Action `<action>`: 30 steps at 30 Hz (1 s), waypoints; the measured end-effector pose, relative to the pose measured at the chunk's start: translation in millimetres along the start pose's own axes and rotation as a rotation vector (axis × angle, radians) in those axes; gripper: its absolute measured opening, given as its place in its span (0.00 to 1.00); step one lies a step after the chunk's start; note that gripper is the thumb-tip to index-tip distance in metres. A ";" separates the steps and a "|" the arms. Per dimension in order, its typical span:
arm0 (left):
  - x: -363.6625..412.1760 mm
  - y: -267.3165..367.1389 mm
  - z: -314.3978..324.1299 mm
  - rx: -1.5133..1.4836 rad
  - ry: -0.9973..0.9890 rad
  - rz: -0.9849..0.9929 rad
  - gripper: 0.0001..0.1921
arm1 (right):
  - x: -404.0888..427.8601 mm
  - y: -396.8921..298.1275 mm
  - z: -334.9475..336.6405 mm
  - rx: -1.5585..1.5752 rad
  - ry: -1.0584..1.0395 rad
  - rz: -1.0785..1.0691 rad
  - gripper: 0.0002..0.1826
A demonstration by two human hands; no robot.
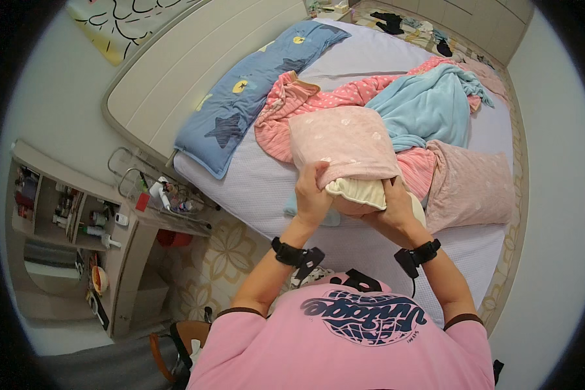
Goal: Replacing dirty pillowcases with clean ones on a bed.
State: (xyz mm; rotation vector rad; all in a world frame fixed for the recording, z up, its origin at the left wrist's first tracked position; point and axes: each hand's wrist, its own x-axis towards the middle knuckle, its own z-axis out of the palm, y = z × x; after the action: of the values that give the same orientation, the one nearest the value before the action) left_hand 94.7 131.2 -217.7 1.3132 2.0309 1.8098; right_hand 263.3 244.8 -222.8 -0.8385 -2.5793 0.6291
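A pale pink pillowcase [343,139] covers most of a cream pillow [358,191], whose ruffled end sticks out of the opening towards me. My left hand [313,187] grips the left side of the case's edge, thumb on top. At the right corner of the opening, my right hand [397,200] pinches the case and pillow edge; some of its fingers are hidden under the fabric. Just right of it lies a second pink pillow [473,185] on the bed. Behind the held pillow are a coral dotted blanket [292,117] and a crumpled light blue blanket [429,105].
A long blue star-patterned pillow [253,92] lies along the headboard [185,63]. The bed's white sheet [468,263] extends around me. To the left stand a wheeled cart [175,200] with a hair dryer [161,192] and a dressing table [131,258]. A chair [187,341] is at lower left.
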 end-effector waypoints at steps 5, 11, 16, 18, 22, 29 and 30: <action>-5.0 -27.0 4.0 -0.160 0.213 -0.216 0.11 | -7.1 -1.4 26.3 0.005 -0.017 -0.015 0.46; -8.5 -51.1 -17.8 -0.068 0.416 -0.288 0.10 | 13.4 22.2 47.1 0.202 -0.030 -0.150 0.24; -16.6 -39.9 -21.0 -0.062 0.367 -0.233 0.13 | 43.5 41.9 67.9 -0.064 0.105 -0.127 0.21; -22.5 -48.1 -25.9 -0.093 0.349 -0.174 0.15 | 53.3 71.4 69.3 -0.318 -0.003 -0.178 0.22; -19.5 -75.0 -53.5 -0.328 0.524 -0.218 0.15 | 21.9 124.3 54.7 -0.148 -0.118 0.106 0.21; -48.9 -108.7 -96.3 -0.181 0.563 -0.300 0.16 | -39.1 120.2 84.0 0.254 -0.220 0.019 0.24; -59.9 -113.5 -110.4 -0.091 0.521 -0.303 0.15 | -46.1 103.0 77.9 0.321 -0.109 0.001 0.24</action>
State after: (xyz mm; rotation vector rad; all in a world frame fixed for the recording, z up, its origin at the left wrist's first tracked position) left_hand 7.4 19.6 -310.4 0.4970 2.1871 2.2166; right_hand 310.5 267.6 -349.5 -0.7150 -2.4749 1.0803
